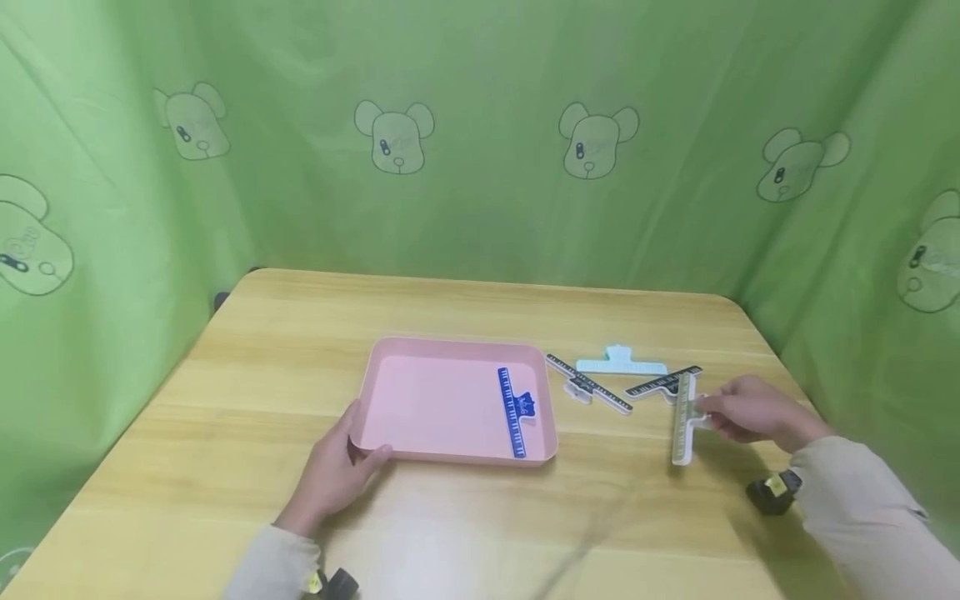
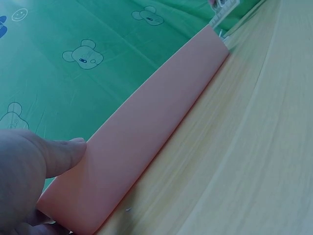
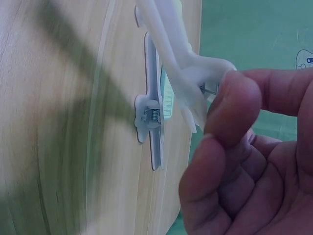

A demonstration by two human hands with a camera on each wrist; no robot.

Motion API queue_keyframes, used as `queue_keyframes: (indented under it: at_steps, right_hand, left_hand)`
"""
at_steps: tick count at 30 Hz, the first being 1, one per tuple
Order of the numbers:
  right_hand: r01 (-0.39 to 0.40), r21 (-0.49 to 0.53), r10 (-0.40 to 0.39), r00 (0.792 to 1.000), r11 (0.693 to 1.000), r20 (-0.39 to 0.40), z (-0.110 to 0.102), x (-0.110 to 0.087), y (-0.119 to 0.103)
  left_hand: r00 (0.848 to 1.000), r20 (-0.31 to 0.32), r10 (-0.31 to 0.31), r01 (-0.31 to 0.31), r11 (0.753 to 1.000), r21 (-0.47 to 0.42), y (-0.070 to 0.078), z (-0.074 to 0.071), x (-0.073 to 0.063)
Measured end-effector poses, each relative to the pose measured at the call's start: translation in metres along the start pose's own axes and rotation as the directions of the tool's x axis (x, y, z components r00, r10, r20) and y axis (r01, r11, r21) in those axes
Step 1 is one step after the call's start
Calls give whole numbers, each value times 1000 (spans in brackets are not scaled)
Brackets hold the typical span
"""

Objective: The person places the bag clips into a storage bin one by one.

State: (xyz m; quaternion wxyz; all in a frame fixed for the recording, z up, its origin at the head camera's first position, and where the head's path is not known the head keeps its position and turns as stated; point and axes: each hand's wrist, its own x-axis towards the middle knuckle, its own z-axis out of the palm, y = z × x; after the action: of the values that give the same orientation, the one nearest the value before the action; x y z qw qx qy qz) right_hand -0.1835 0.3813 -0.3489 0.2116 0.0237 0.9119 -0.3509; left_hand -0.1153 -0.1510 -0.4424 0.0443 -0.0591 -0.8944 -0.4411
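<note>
Wooden table [image 1: 225, 400]: right hand [image 1: 750, 410] pinches white clip [image 1: 684, 421]; left hand [image 1: 333, 475] grips pink tray [image 1: 420, 400].

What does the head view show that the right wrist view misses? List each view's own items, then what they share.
Only the head view shows the pink tray with a blue clip inside, the left hand gripping the tray's corner, and a light blue clip behind. Only the right wrist view shows the metal spring of a clip lying on the table. Both show the right hand pinching the pale clip above the wooden table.
</note>
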Motion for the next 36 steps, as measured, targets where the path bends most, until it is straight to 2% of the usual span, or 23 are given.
queue_keyframes:
  at_steps: [6, 9, 17, 24, 31, 36]
  right_hand:
    - [14, -15, -14, 1000, 1000, 21, 2, 3, 2]
    - [18, -19, -18, 1000, 1000, -2, 1, 5, 1]
    - [19, -14, -19, 1000, 1000, -6, 10, -1, 0]
    - [24, -14, -24, 1000, 1000, -1, 5, -1, -3]
    - [33, -28, -33, 999, 999, -11, -5, 1, -5]
    - [16, -9, -16, 1000, 1000, 2, 2, 2, 0]
  left_hand:
    - [1000, -7, 14, -14, 1000, 1, -3, 0, -2]
    - [999, -24, 31, -31, 1000, 6, -2, 0, 0]
    - [1000, -14, 1, -1, 1000, 20, -4, 1, -5]
    - [1000, -18, 8, -8, 1000, 5, -2, 2, -1]
    - [999, -19, 40, -40, 999, -9, 1, 2, 6]
    - [1000, -5, 3, -3, 1000, 11, 0, 2, 1]
